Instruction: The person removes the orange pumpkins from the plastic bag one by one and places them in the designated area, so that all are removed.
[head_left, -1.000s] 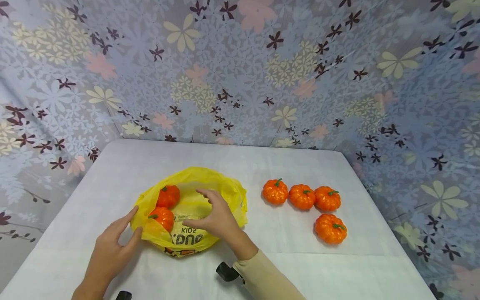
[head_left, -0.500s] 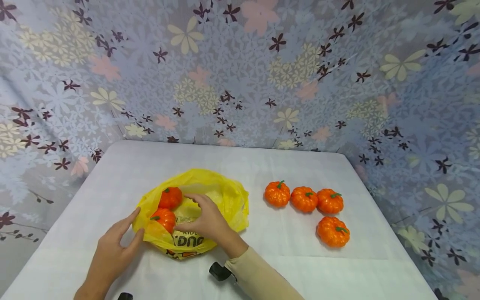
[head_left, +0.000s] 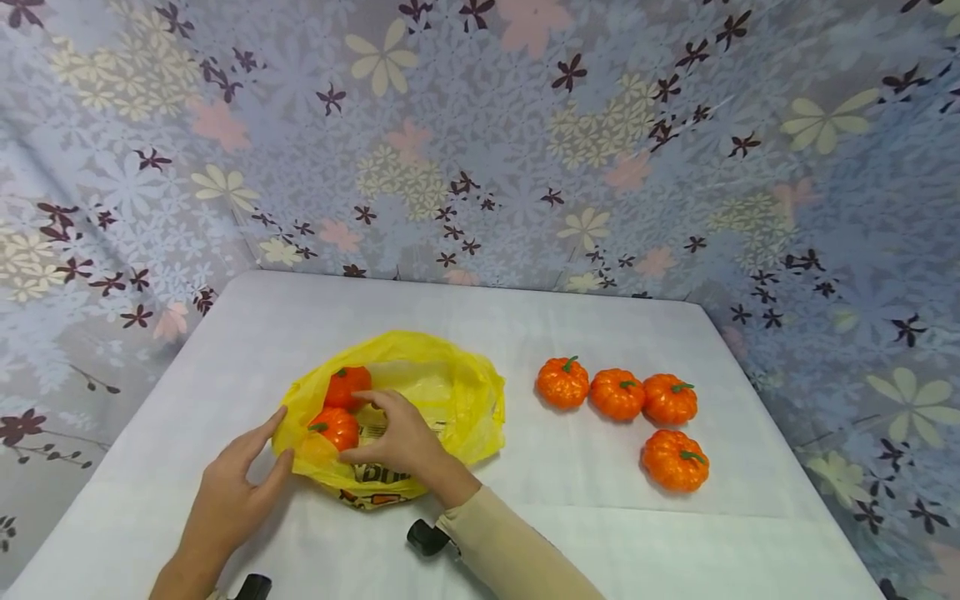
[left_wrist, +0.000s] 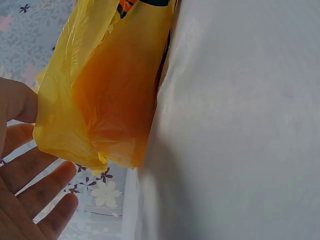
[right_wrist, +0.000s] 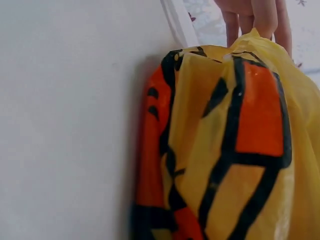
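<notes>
A yellow plastic bag (head_left: 480, 392) lies on its side, mouth gaping. Inside, at its left, are two small orange toy pumpkins: the rear one (head_left: 347, 385) and the front one (head_left: 339, 427), both green-stemmed. My left hand (head_left: 234, 500) holds the left side of the bag's rim between thumb and fingertips; in the left wrist view its other fingers are spread. My right hand (head_left: 405, 442) reaches into the bag. Its thumb and fingers stand apart beside the front pumpkin, with printed bag showing in the gap before the palm. Whether the fingertips touch the pumpkins cannot be told.
Several more toy pumpkins stand right of the bag: three in a row, with the middle one (head_left: 617, 395) among them, and one (head_left: 675, 461) nearer the front. All rest on the white table (head_left: 525, 542). A flowered cloth (head_left: 487, 150) hangs behind it.
My right hand has moved left inside the bag, from its middle up to the pumpkins. The left hand has kept its place at the rim. The view has shifted slightly.
</notes>
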